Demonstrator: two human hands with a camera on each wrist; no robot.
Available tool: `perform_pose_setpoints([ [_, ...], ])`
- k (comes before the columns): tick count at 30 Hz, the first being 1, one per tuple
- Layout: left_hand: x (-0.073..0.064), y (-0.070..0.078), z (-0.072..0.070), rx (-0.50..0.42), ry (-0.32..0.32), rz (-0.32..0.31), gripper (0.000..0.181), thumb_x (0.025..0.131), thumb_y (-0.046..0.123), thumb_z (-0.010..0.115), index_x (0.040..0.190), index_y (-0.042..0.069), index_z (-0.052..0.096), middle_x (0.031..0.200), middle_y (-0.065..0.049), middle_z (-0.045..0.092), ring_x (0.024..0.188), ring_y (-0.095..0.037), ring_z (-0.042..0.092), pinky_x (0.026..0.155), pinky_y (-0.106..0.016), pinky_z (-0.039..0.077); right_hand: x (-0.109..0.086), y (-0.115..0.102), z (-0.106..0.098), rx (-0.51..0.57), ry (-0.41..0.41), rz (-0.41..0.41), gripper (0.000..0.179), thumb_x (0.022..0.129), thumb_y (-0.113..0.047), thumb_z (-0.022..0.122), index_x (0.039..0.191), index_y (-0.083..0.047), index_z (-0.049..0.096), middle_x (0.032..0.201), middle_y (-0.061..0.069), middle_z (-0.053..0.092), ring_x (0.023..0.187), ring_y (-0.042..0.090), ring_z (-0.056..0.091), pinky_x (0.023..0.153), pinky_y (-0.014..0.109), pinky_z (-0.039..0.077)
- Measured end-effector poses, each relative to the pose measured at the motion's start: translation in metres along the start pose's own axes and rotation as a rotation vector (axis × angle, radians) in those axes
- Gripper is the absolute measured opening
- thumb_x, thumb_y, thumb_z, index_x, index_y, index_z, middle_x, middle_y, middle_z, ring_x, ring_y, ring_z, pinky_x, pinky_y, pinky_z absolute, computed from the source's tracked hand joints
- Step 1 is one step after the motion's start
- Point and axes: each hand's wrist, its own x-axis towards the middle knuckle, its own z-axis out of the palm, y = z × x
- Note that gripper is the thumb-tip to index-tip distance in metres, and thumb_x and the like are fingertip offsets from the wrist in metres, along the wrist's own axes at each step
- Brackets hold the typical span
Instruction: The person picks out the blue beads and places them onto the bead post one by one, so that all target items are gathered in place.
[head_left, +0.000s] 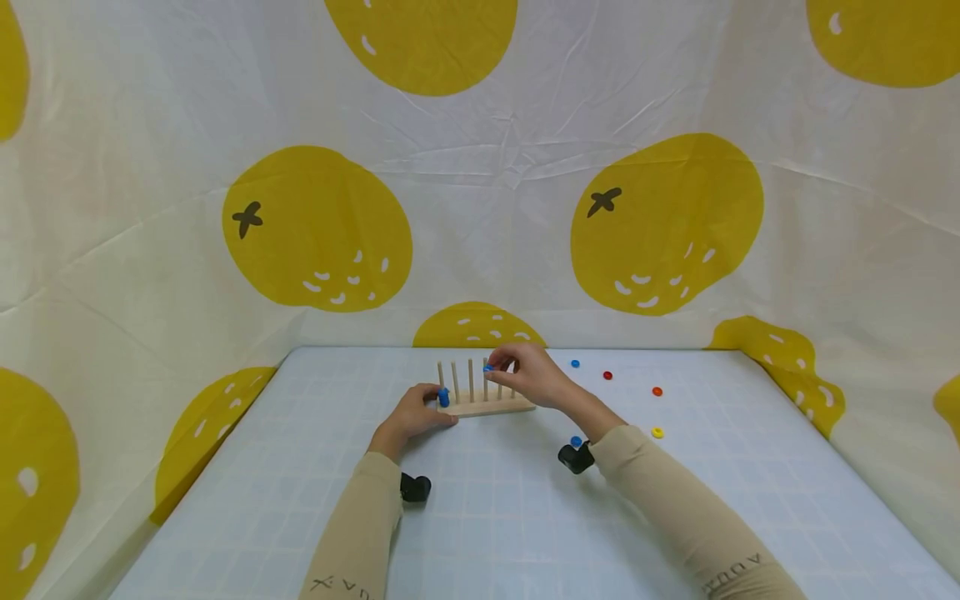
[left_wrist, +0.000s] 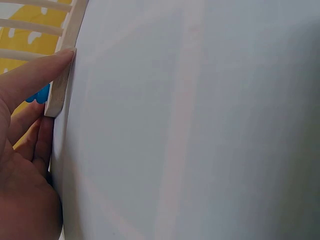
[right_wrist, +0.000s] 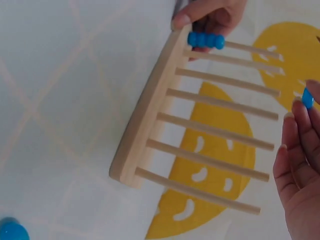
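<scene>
A pale wooden peg stand with several upright pegs is near the back of the table. My left hand grips the left end of its base, the thumb on the front side and fingers behind, as the left wrist view also shows. Several blue beads are stacked low on the leftmost peg; the other pegs look bare in the right wrist view. Between thumb and fingertips, my right hand pinches a blue bead. That bead is held near the peg tops, apart from them in the right wrist view.
Loose on the table to the right lie a blue bead, a red bead, an orange bead and a yellow bead. Another blue bead lies beside the right wrist's black camera. A patterned curtain stands behind the table.
</scene>
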Motion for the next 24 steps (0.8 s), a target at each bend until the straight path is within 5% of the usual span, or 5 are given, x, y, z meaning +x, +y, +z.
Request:
perform_pose_setpoints([
  [24, 0.003, -0.004, -0.001, 0.002, 0.001, 0.061, 0.070, 0.079, 0.018, 0.089, 0.138, -0.003, 0.058, 0.144, -0.023, 0.055, 0.138, -0.041, 0.045, 0.117, -0.056, 0.034, 0.038, -0.021, 0.026, -0.029, 0.017, -0.056, 0.017, 0.097, -0.019, 0.072, 0.106, -0.004, 0.074, 0.095, 0.002, 0.073, 0.088, 0.015, 0.064, 0.079, 0.028, 0.054],
])
